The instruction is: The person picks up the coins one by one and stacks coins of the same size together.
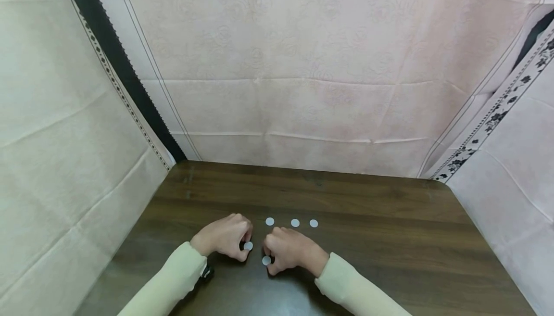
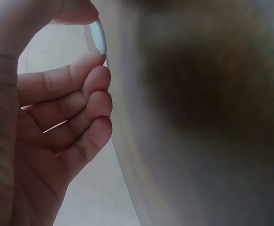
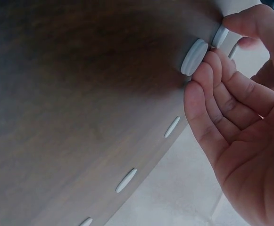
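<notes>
Our left grip [image 1: 227, 236] pinches one disc [image 1: 248, 246], our right grip [image 1: 291, 249] another disc [image 1: 266, 260]. Beyond the right grip lie three discs [image 1: 295, 222], then the tabletop's edge [image 1: 281, 170].

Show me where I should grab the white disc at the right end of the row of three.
I'd pinch that white disc by its rim, thumb on the near edge and finger on the far one, coming down from the right. It lies flat and looks thin, so the rim seems best, and the neighbouring disc sits on its left.
</notes>
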### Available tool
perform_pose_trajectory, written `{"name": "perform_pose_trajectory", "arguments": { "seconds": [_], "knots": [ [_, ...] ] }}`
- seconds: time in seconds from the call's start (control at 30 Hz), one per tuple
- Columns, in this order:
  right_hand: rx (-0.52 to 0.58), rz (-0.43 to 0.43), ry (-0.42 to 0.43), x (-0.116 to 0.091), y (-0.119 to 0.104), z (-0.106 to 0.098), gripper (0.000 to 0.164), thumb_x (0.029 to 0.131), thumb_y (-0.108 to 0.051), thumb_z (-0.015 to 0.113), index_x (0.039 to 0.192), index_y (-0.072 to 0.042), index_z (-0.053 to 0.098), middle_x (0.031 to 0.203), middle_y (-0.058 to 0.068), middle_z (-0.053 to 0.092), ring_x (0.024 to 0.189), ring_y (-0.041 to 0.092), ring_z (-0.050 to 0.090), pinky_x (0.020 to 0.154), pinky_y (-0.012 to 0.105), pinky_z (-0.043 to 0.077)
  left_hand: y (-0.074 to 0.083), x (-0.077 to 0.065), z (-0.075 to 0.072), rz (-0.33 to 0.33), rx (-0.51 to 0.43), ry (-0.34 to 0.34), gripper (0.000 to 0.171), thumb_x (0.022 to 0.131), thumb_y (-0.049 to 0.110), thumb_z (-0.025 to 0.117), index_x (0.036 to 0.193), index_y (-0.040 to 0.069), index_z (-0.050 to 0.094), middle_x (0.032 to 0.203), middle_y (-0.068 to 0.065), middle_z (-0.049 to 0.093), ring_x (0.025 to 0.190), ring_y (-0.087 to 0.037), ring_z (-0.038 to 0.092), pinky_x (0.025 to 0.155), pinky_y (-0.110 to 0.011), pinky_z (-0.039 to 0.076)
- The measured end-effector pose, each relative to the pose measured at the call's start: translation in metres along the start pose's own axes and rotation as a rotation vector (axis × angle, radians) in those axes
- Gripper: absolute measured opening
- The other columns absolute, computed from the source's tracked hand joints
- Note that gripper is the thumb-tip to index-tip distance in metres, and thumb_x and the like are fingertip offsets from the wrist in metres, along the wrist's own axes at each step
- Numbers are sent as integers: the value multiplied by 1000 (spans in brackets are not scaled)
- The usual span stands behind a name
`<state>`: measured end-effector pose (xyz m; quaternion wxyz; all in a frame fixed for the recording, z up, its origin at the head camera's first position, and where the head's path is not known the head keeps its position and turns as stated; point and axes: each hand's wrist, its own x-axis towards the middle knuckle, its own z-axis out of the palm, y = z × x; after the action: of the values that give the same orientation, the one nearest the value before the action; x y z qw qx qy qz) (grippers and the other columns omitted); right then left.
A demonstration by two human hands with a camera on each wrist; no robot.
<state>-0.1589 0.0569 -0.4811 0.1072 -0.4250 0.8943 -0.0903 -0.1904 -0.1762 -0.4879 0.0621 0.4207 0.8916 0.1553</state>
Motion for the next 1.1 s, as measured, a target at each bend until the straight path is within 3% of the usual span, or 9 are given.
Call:
{"name": "perform_pose_trajectory", "arguments": {
  "seconds": [0.47, 0.97, 1.1],
  "knots": [
    [13, -14, 26, -1, 0, 1, 16, 73, -22, 87, 72, -23, 70, 58, -20, 53, 50, -3, 46, 52, 12, 39, 16, -21, 10, 24, 14, 20, 16, 72, 18, 78, 69, 21, 62, 70, 12, 56, 62, 5, 44, 55, -13, 38],
    [58, -13, 25, -2, 1, 0, 14, 73, -21, 87, 74, -22, 73, 60, -19, 56, 51, -5, 48, 52, 12, 41, 20, -27, 13, -1, 52, 7, 13, 78, 21, 79, 76, 22, 66, 76, 13, 59, 68, 3, 47, 61, -15, 43],
    [123, -4, -2, -2, 5, -3, 15, 76, -23, 88, 84, -19, 76, 69, -16, 64, 58, -8, 53, 57, 10, 45, 20, -28, 14, 2, 64, 27, 13, 79, 23, 80, 77, 21, 67, 78, 13, 59, 70, 3, 48, 62, -14, 44]
  ]
}}
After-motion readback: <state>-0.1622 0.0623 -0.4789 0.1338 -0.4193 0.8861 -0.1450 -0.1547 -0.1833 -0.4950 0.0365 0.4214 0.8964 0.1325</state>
